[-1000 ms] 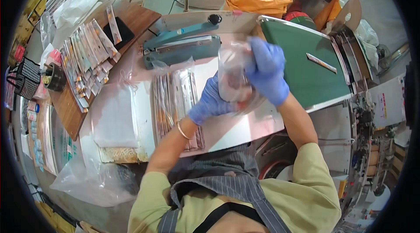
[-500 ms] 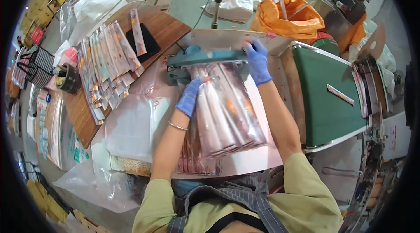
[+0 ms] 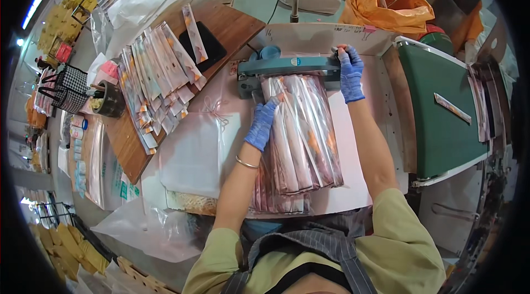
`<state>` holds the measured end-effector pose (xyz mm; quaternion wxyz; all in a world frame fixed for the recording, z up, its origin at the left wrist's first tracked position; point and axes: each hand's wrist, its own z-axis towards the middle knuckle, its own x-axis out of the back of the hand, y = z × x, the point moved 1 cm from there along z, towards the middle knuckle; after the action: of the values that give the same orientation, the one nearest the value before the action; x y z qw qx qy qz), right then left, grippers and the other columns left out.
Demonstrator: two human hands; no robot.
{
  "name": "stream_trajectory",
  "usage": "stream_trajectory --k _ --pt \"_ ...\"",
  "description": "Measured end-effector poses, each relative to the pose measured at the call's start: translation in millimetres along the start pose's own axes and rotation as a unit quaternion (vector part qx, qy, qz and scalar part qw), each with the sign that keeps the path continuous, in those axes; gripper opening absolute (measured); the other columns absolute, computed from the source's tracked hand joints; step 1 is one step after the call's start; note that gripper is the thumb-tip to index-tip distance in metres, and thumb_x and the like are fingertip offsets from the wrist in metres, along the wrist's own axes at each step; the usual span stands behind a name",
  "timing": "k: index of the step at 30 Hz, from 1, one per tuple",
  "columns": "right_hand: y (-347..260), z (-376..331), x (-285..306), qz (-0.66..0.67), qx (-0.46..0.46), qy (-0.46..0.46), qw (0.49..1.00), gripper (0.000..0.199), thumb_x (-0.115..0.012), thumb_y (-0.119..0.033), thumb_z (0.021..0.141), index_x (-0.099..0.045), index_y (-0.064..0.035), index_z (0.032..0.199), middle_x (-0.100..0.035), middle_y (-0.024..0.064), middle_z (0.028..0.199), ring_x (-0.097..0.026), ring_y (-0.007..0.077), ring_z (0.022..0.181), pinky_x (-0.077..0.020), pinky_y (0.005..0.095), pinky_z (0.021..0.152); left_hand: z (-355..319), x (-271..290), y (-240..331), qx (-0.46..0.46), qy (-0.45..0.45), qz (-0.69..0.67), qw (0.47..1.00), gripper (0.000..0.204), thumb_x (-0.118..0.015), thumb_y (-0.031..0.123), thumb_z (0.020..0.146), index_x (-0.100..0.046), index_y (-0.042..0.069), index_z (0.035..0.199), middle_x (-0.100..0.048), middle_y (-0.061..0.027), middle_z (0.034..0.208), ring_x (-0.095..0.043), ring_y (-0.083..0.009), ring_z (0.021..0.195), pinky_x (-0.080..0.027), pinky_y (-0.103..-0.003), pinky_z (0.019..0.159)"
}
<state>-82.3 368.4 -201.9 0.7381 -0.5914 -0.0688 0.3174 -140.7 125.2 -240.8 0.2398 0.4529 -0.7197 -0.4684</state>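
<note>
A clear plastic bag (image 3: 302, 145) full of long, slim printed packets lies with its far end at a blue-green bar heat sealer (image 3: 290, 66). My left hand (image 3: 261, 126), in a blue knit glove, grips the bag's left side near the sealer. At the right end of the sealer's arm is my right hand (image 3: 351, 76), gloved alike, its fingers closed around the end. More bagged packets (image 3: 276, 202) lie under the near end of the bag. The bag's mouth is hidden by the sealer arm.
To the left, a brown wooden board (image 3: 132, 156) carries rows of loose packets (image 3: 160, 67) and a black tray (image 3: 204, 48). Flat clear bags (image 3: 193, 150) are stacked beside my left forearm. A green conveyor belt (image 3: 441, 112) with one packet runs at the right; an orange sack (image 3: 386, 9) stands behind.
The whole view has shifted, so things appear farther right. The bag, blurred and slanted before, now lies straighter and still. My right hand stays at the sealer arm's end.
</note>
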Motion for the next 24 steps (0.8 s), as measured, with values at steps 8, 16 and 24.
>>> stream_trajectory --k 8,16,24 --pt "15 -183 11 -0.085 -0.323 -0.133 0.933 0.06 -0.063 -0.018 0.077 -0.03 0.0037 0.122 -0.047 0.0108 0.105 -0.045 0.0145 0.093 -0.0394 0.0244 0.08 -34 86 17 -0.235 0.09 0.532 0.808 0.037 -0.055 0.028 0.076 -0.058 -0.006 0.087 -0.053 -0.0134 0.081 -0.051 -0.0208 0.072 -0.042 -0.036 0.068" --pt "-49 -376 162 0.013 -0.287 -0.378 0.88 0.038 -0.064 -0.017 0.073 -0.043 -0.003 0.102 -0.048 0.0007 0.066 -0.045 0.0096 0.055 -0.0404 0.0241 0.052 -298 50 -99 -0.005 -0.001 0.165 0.986 0.11 -0.071 0.055 0.053 -0.021 -0.012 0.125 -0.038 -0.0299 0.12 -0.04 -0.0374 0.113 -0.034 -0.035 0.094" --pt "-174 -315 -41 0.0 -0.24 -0.408 0.881 0.043 -0.07 -0.024 0.066 -0.051 0.0007 0.095 -0.058 0.009 0.075 -0.059 0.0192 0.059 -0.0501 0.0284 0.05 -323 114 3 -0.339 0.122 0.223 0.905 0.099 -0.068 0.049 0.06 -0.019 -0.003 0.128 -0.044 -0.0221 0.117 -0.046 -0.0305 0.107 -0.038 -0.036 0.088"
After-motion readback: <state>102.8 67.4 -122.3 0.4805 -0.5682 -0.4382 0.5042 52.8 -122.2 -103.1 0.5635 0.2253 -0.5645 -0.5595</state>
